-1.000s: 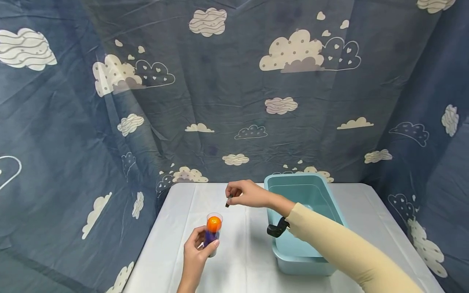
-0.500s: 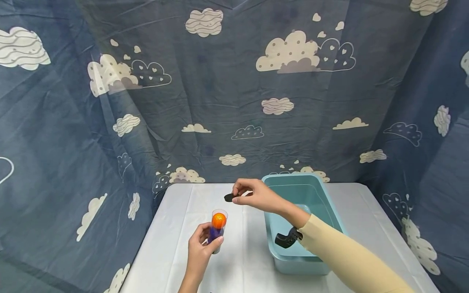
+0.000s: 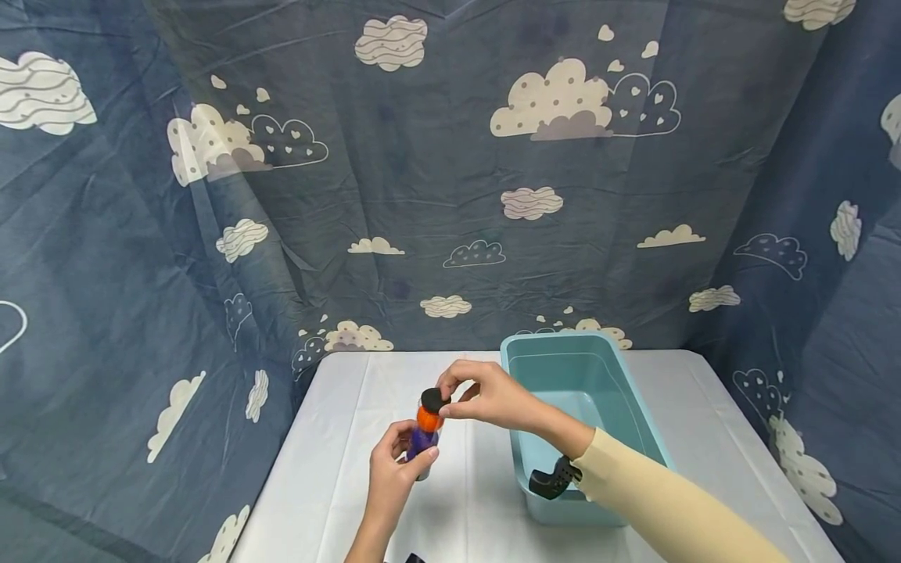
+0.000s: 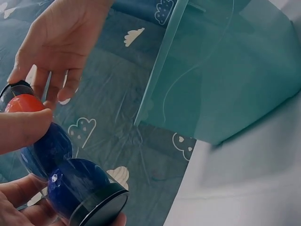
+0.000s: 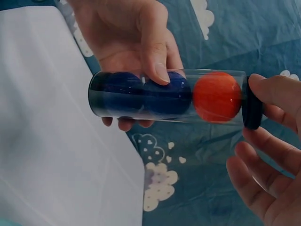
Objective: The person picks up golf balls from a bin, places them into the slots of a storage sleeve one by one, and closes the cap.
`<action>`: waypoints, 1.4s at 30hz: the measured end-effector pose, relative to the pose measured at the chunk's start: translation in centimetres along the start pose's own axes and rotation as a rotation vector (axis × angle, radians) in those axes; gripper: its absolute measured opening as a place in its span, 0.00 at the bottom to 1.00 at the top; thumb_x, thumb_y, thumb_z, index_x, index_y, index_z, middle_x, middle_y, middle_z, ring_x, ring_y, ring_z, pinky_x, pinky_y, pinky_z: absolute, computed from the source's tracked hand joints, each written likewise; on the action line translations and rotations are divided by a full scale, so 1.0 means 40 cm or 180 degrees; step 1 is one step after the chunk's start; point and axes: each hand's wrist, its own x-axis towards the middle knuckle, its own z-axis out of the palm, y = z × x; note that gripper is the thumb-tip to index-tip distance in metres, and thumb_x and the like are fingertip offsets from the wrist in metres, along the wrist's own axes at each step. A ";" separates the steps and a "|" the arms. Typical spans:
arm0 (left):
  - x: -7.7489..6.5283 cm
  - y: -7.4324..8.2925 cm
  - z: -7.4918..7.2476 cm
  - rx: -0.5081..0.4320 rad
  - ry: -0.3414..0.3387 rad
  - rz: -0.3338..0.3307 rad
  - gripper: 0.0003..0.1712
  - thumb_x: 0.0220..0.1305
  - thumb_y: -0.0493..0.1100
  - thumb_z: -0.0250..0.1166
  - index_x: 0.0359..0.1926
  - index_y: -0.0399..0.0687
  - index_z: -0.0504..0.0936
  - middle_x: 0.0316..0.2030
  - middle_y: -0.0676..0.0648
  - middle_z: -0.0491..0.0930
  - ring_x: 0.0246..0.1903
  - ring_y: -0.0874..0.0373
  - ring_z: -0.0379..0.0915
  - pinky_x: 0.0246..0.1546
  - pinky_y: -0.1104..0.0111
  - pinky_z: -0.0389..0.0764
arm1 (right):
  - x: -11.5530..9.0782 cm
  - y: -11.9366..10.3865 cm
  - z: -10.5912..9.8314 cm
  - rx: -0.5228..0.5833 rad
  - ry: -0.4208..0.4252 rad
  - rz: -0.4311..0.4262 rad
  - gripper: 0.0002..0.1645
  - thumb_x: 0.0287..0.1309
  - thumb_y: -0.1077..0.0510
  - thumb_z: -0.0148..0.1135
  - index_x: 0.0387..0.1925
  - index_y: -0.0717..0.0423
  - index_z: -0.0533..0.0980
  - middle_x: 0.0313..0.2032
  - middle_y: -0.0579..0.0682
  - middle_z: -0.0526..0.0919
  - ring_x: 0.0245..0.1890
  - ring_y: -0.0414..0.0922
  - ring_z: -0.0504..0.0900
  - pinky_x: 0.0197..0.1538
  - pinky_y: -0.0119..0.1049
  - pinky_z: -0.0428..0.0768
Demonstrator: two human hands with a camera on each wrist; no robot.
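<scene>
My left hand [image 3: 394, 469] grips a clear tube [image 5: 188, 117] round its lower part, above the table. Inside the tube, two dark blue balls [image 5: 168, 94] sit toward the closed dark base, and one orange ball [image 5: 217, 96] is near the mouth. Between thumb and fingers, my right hand [image 3: 486, 395] pinches a round black lid [image 3: 436, 400]. In the right wrist view the lid is at the tube's mouth, beside the orange ball; whether it is fully seated cannot be told. The left wrist view shows the tube [image 4: 70, 165] tilted, with the left thumb across it.
A teal plastic bin [image 3: 584, 375] stands on the white table [image 3: 352, 438] to the right, under my right forearm. A dark blue cloth [image 3: 394, 180] with cloud prints hangs behind the table and along its sides.
My right hand has turned the black lid flat and brought it down onto the tube's mouth. The left hand has moved slightly right and up with the tube.
</scene>
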 end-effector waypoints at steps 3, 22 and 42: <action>0.000 0.005 0.004 0.0047 0.0006 -0.0019 0.25 0.53 0.41 0.79 0.51 0.47 0.80 0.43 0.45 0.82 0.39 0.51 0.77 0.39 0.61 0.76 | -0.002 -0.005 0.002 -0.0133 -0.0014 -0.0021 0.10 0.57 0.54 0.76 0.38 0.46 0.81 0.42 0.39 0.83 0.46 0.41 0.81 0.42 0.41 0.85; -0.014 -0.011 0.005 0.0397 -0.0204 0.0026 0.26 0.52 0.43 0.79 0.51 0.47 0.80 0.43 0.45 0.83 0.39 0.54 0.80 0.37 0.64 0.81 | 0.028 -0.048 -0.035 -0.1409 -0.1010 -0.0229 0.22 0.56 0.54 0.73 0.54 0.47 0.83 0.39 0.40 0.82 0.33 0.34 0.80 0.37 0.25 0.80; -0.037 -0.027 -0.018 0.0702 -0.0639 0.0140 0.30 0.56 0.47 0.77 0.59 0.44 0.82 0.45 0.50 0.83 0.44 0.52 0.81 0.40 0.62 0.85 | 0.041 -0.064 -0.034 -0.1452 -0.1540 -0.0310 0.23 0.49 0.54 0.80 0.49 0.51 0.86 0.33 0.37 0.84 0.25 0.28 0.75 0.32 0.21 0.77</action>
